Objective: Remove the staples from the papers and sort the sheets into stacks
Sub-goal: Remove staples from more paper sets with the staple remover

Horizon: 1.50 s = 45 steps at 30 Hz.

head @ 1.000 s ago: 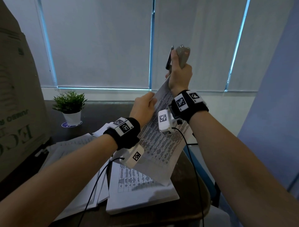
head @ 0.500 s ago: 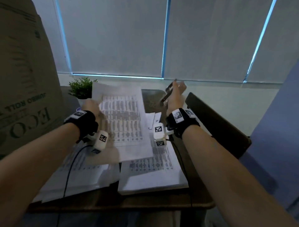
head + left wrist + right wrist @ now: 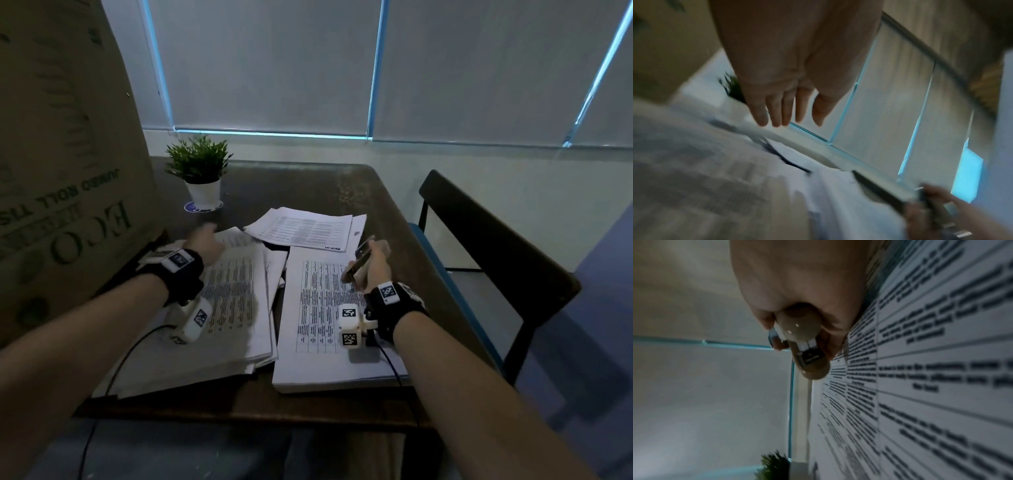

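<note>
Papers [image 3: 236, 301]: left stack on the table [image 3: 404, 219], right stack [image 3: 318, 318] beside it, loose sheets [image 3: 301, 228] behind. Left hand [image 3: 205, 241] over left stack's far corner, fingers [image 3: 774, 112] straight, together, holding nothing. Right hand [image 3: 371, 270] over right stack, curled round staple remover [image 3: 359, 262].

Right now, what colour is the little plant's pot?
White pot, green leaves; clearest in the head view.
</note>
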Each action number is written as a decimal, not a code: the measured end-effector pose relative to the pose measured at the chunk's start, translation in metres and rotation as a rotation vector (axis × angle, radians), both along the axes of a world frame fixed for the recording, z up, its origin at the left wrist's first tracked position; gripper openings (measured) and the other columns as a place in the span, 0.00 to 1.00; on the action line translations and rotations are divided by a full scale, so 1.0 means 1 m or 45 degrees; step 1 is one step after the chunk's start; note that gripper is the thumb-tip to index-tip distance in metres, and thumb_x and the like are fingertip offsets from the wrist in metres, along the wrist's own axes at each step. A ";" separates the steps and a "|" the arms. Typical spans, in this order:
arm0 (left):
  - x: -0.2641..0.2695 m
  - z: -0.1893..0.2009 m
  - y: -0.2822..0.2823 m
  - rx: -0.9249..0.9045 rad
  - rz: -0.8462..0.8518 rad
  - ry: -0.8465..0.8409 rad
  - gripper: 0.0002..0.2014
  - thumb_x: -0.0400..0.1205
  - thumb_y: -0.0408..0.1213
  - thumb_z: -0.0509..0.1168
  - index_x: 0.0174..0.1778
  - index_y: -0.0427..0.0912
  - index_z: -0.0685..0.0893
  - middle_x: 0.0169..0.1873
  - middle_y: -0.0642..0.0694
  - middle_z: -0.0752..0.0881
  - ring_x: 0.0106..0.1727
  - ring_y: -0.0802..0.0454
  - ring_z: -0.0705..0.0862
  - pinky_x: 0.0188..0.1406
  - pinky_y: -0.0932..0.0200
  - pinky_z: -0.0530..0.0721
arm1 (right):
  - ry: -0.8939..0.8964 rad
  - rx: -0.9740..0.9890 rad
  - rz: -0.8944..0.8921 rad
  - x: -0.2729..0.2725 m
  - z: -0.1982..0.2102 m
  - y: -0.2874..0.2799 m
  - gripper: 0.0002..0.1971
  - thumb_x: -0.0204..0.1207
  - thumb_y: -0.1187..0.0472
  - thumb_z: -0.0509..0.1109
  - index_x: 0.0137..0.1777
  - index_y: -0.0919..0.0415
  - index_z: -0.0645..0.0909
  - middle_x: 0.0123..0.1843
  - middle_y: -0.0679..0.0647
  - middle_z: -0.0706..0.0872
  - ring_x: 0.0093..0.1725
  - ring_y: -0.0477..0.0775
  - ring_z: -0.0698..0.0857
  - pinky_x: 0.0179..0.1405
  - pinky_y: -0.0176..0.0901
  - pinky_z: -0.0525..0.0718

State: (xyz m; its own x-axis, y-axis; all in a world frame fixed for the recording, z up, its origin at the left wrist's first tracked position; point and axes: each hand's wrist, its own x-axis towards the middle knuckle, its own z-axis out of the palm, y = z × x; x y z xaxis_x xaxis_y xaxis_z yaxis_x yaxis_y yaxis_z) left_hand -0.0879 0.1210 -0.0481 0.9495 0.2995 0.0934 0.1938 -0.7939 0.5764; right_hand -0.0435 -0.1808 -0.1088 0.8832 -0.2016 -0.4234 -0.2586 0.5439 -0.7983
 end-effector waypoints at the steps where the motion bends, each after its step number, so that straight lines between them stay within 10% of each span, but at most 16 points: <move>1: -0.001 -0.001 -0.022 -0.023 -0.173 0.074 0.06 0.81 0.36 0.62 0.45 0.39 0.83 0.49 0.36 0.85 0.42 0.58 0.85 0.45 0.61 0.73 | -0.003 -0.003 0.006 0.000 -0.004 -0.002 0.25 0.72 0.39 0.75 0.46 0.65 0.82 0.30 0.59 0.86 0.28 0.54 0.84 0.35 0.48 0.84; 5: 0.002 -0.011 -0.096 -0.197 -0.408 0.315 0.18 0.85 0.42 0.61 0.61 0.29 0.78 0.58 0.37 0.81 0.55 0.46 0.78 0.54 0.60 0.73 | -0.051 0.046 0.063 -0.006 -0.013 -0.012 0.22 0.76 0.42 0.73 0.48 0.65 0.81 0.34 0.59 0.86 0.31 0.55 0.85 0.32 0.49 0.85; 9: 0.011 -0.028 -0.125 -0.257 -0.279 0.418 0.23 0.85 0.39 0.62 0.68 0.23 0.73 0.49 0.33 0.81 0.49 0.40 0.80 0.40 0.57 0.74 | -0.097 0.013 0.083 -0.009 -0.018 -0.016 0.22 0.76 0.41 0.72 0.49 0.64 0.82 0.33 0.59 0.88 0.30 0.54 0.87 0.38 0.50 0.88; 13: 0.015 -0.038 -0.130 -0.061 -0.211 0.418 0.22 0.85 0.39 0.61 0.70 0.27 0.73 0.69 0.33 0.77 0.70 0.39 0.75 0.63 0.53 0.74 | -0.116 0.023 0.091 -0.010 -0.019 -0.016 0.22 0.76 0.42 0.73 0.49 0.64 0.82 0.34 0.60 0.88 0.33 0.56 0.87 0.42 0.52 0.87; 29: 0.016 -0.046 -0.127 0.085 -0.307 0.063 0.10 0.79 0.29 0.62 0.53 0.29 0.83 0.53 0.34 0.85 0.54 0.39 0.82 0.50 0.51 0.79 | -0.138 0.050 0.112 -0.015 -0.017 -0.018 0.21 0.77 0.43 0.72 0.51 0.64 0.82 0.42 0.61 0.88 0.40 0.56 0.88 0.58 0.56 0.87; 37: 0.012 -0.043 -0.135 -0.250 -0.163 0.087 0.29 0.82 0.30 0.63 0.76 0.31 0.58 0.62 0.32 0.80 0.62 0.36 0.80 0.46 0.55 0.75 | -0.122 0.044 0.109 -0.020 -0.013 -0.017 0.20 0.77 0.44 0.72 0.50 0.64 0.81 0.40 0.61 0.88 0.38 0.56 0.87 0.57 0.56 0.87; 45: 0.019 -0.052 -0.129 0.104 -0.217 0.398 0.21 0.77 0.44 0.70 0.60 0.32 0.81 0.58 0.36 0.84 0.63 0.38 0.79 0.63 0.48 0.81 | -0.108 0.068 0.110 -0.018 -0.013 -0.016 0.21 0.77 0.43 0.72 0.53 0.64 0.81 0.43 0.61 0.88 0.42 0.57 0.87 0.57 0.55 0.88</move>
State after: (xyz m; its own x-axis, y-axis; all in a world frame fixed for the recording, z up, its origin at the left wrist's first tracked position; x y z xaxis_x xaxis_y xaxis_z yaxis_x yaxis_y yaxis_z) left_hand -0.0693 -0.0077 -0.1002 0.9716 0.1382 -0.1919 0.2115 -0.8710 0.4434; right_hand -0.0619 -0.1964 -0.1218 0.9294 -0.1020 -0.3547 -0.2394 0.5647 -0.7898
